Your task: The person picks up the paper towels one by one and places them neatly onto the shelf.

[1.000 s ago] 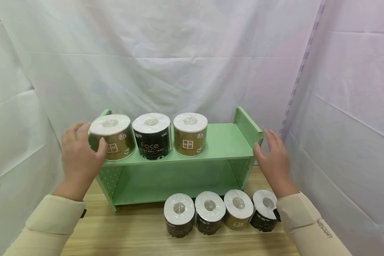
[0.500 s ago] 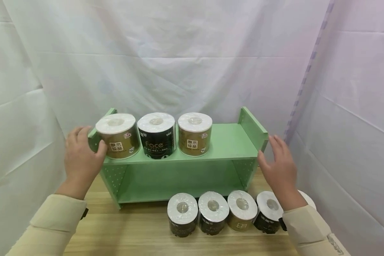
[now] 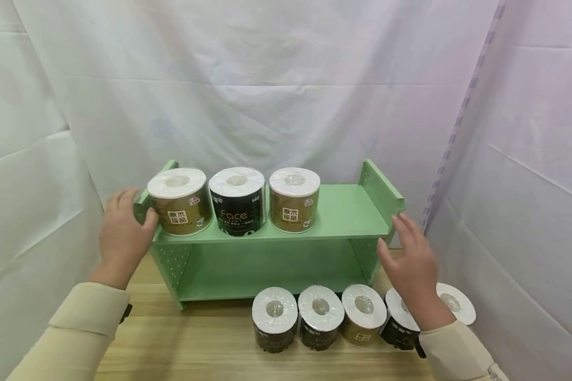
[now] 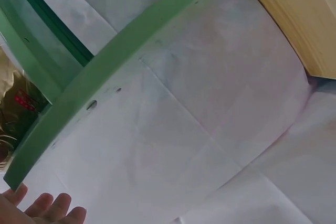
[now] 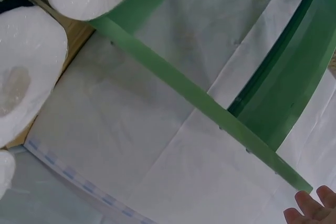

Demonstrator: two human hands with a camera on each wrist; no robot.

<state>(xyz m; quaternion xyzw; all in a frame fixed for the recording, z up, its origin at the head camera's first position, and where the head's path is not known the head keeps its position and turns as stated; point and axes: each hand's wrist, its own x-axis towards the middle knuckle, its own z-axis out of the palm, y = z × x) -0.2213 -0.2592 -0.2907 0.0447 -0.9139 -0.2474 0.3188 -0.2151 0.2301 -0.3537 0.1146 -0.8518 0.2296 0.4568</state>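
Observation:
A green two-tier shelf (image 3: 276,264) stands in the middle of the head view. On its top board stand a gold-wrapped toilet roll (image 3: 180,214) at the left, a black-wrapped toilet roll (image 3: 238,211) and another gold-wrapped toilet roll (image 3: 294,211). My left hand (image 3: 124,227) is at the shelf's left side panel, thumb near the left gold roll; the left wrist view shows its fingertips close to the panel's end, and contact cannot be told. Beside the right side panel (image 3: 383,196) my right hand (image 3: 412,264) has its fingers spread and grips nothing.
Several wrapped rolls stand in a row on the wooden table (image 3: 195,344) before the shelf, among them a black one (image 3: 275,317) and a gold one (image 3: 364,315). The rightmost roll (image 3: 457,301) is partly behind my right forearm. White cloth (image 3: 286,79) hangs behind and at both sides.
The head view has shifted, so the shelf sits further right. Against the shelf, both hands have moved slightly lower, the left drawing a little away from its roll. A rightmost roll has come into view.

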